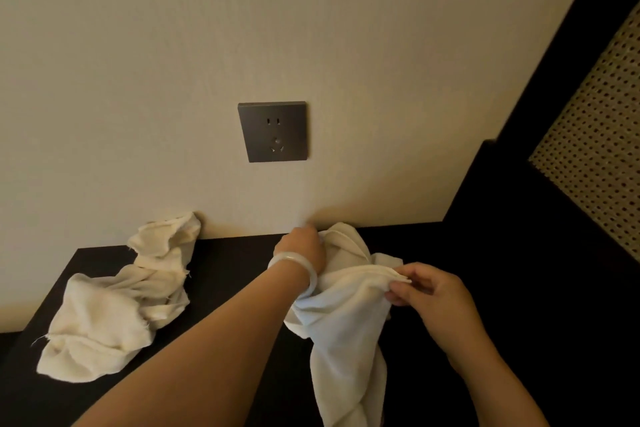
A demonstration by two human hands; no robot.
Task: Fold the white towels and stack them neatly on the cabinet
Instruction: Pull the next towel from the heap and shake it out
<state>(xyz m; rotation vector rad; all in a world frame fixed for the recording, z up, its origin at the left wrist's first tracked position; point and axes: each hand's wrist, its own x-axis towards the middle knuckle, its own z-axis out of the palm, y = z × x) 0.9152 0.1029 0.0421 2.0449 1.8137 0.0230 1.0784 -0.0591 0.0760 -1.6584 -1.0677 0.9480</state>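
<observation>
— Down at six o'clock, under the socket (273, 131), how does the towel (346, 322) lie against the hands?

— Bunched between them, over the dark cabinet (235, 274). The left hand (304, 248) is at the towel's top, close to the wall. Its fingers are curled into the cloth and mostly hidden behind the knuckles. A pale bangle (306, 276) rings that wrist and touches the cloth.

— And the right hand (436, 298)?

— At four o'clock. Its fingers (398, 296) and thumb pinch the hemmed edge, and the hem runs from there toward ten o'clock, up to the left hand. Below both hands the towel hangs twisted toward six o'clock and leaves the frame.

— The other towel (114, 302)?

— At eight o'clock, crumpled, well apart from both hands. Its upper end leans on the wall and its lower part lies by the cabinet's left edge. Whether it overhangs that edge I cannot tell.

— What room is there to move?

— Bare dark top lies between the two towels, crossed by the left forearm. The cabinet's back edge meets the wall just beyond the left hand. At three o'clock a dark frame with a cane panel (595, 149) rises beside the cabinet. The top there is too dark to make out its right edge.
</observation>
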